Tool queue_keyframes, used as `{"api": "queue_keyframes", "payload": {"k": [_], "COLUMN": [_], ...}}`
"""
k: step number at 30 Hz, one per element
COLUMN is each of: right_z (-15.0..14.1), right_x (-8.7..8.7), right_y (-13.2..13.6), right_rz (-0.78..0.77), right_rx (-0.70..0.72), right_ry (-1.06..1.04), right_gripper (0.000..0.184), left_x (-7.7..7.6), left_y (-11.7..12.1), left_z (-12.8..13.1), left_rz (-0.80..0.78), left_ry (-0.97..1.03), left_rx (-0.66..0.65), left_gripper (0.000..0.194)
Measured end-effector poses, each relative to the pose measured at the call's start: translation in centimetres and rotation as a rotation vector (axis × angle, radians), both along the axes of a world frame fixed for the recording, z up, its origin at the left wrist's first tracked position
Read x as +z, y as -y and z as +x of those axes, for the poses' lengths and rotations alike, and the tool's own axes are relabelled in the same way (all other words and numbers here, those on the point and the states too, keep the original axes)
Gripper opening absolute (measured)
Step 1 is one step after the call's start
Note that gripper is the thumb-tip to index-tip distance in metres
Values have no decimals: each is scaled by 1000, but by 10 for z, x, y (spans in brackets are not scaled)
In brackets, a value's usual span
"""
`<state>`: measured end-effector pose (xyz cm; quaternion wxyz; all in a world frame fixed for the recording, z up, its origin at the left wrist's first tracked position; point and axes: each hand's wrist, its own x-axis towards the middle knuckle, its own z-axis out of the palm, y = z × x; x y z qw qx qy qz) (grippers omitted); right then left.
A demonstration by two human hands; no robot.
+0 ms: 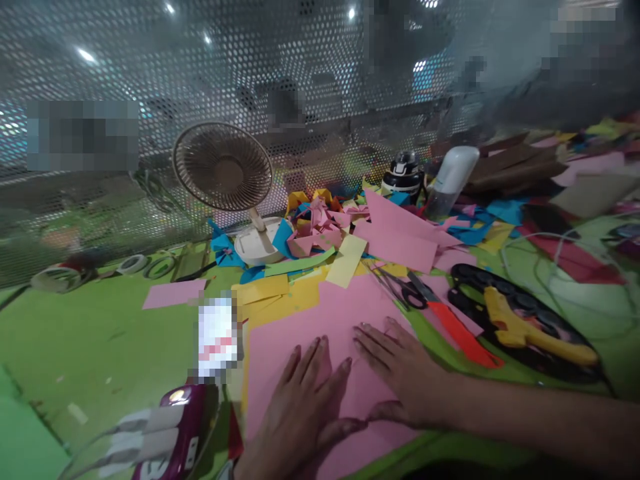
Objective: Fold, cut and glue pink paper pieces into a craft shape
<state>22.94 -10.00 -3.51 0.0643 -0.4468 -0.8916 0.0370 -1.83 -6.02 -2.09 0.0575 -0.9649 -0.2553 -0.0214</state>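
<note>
Both hands lie flat on a large sheet of pink paper (295,327) at the near middle of the table. My left hand (305,400) has its fingers stretched forward over the sheet's lower left. My right hand (395,367) reaches in from the right, its fingers pointing left across the sheet. The two thumbs come close together near the sheet's lower middle. Yellow paper (303,297) shows from under the sheet's upper left edge. Beyond my right hand are black-handled scissors (414,296) and a tool with a red-orange handle (457,330).
A yellow glue gun (535,330) rests on a black tray (480,280) at right. A small fan (225,170) stands at the back, beside heaped paper scraps (320,227). At lower left sits a purple power strip (183,427) with plugs; behind it is a blurred bright screen (216,333).
</note>
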Motion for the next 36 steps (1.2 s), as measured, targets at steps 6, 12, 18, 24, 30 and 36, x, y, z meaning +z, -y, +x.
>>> {"api": "queue_keyframes", "payload": {"k": [6,12,18,24,30,36], "right_z": [30,16,-22,-22,-19,-16], "right_x": [-1,10,14,10,12,7], "right_y": [3,5,13,16,14,15], "right_rz": [-23,-17,-47,-60,-84,-65], "right_rx": [-103,-266,10,17,34,42], "right_ry": [51,37,-18,-8,-4,-18], "right_gripper": [87,83,86,88,87,85], "left_x": [0,1,-4,-4,-3,0], "left_y": [1,3,4,5,3,9], "left_z": [1,2,0,-1,-5,-23], "left_rz": [-54,-74,-92,-115,-115,-88], "left_ry": [39,15,22,40,26,-2], "left_rx": [0,6,13,26,-2,-4], "left_gripper": [74,75,77,76,80,80]}}
